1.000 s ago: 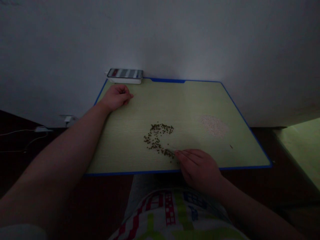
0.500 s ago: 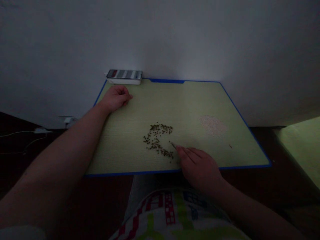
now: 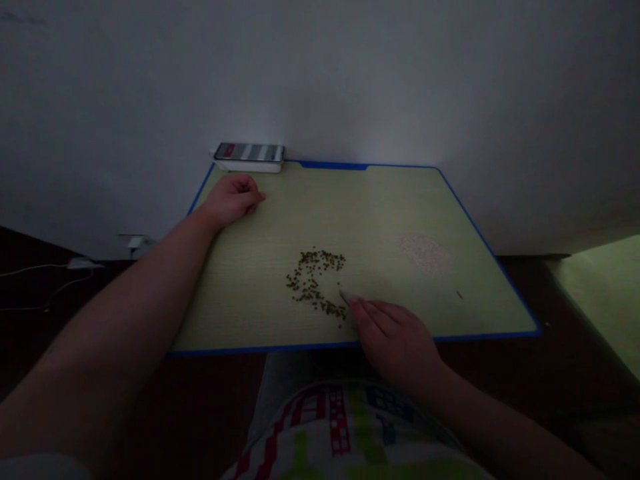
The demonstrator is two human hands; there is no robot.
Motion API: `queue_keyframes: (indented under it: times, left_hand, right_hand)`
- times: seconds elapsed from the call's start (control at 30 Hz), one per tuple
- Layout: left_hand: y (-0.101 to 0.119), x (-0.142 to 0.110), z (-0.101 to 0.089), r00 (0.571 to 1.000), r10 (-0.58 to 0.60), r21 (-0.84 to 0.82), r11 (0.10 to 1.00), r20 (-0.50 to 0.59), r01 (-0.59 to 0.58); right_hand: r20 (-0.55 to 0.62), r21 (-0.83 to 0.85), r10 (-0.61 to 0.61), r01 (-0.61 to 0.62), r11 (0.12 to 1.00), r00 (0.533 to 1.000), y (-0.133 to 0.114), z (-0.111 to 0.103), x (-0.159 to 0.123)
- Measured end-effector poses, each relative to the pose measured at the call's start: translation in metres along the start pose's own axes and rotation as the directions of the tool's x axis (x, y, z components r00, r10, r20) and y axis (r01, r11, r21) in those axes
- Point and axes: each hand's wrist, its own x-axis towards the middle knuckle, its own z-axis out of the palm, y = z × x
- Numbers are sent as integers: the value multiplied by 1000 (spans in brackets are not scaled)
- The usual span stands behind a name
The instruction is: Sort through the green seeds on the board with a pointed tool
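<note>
Two groups lie apart on the board [image 3: 320, 213], dark grains [image 3: 310, 288] near the front, pale grains [image 3: 427, 254] rightward, so separation looks well along, though dimness may hide leftovers, while the right hand [image 3: 395, 337] pinches a slim tool [image 3: 343, 296] and the left hand [image 3: 231, 200] rests loosely curled.

Looks like a home: shows a plain wall [image 3: 320, 80] at twelve o'clock, a white plug [image 3: 135, 242] at nine, a phone [image 3: 249, 153] at eleven, a blue-edged table [image 3: 360, 213] centrally.

Dim, murky light, deep shadow below the table [image 3: 320, 210], slightly blurred detail.
</note>
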Motion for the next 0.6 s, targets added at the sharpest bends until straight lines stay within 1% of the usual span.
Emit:
queue_keyframes:
  times: [0.07, 0.13, 0.3, 0.37, 0.47, 0.6]
  left_hand:
    - [1, 0, 0, 1000, 0, 0, 1000, -4, 0]
    - [1, -1, 0, 1000, 5, 4, 1000, -10, -5]
    - [2, -1, 0, 1000, 11, 22, 1000, 2, -11]
    - [3, -2, 0, 1000, 12, 27, 1000, -6, -12]
    - [6, -4, 1, 1000, 0, 49, 999, -8, 1]
    - [9, -6, 1, 1000, -9, 56, 998, -2, 9]
  right_hand:
    - [19, -7, 7, -7, 1000, 1000, -2, 2, 4]
    - [33, -42, 36, -34, 999, 999, 2, 4, 7]
    - [25, -140, 84, -80, 987, 996, 25, 9, 9]
    - [31, -172, 113, -106, 979, 993, 30, 9, 8]
    - [57, -174, 130, -118, 978, 990, 26, 9, 6]
    - [85, -98, 84, -75, 992, 993, 7, 8, 9]
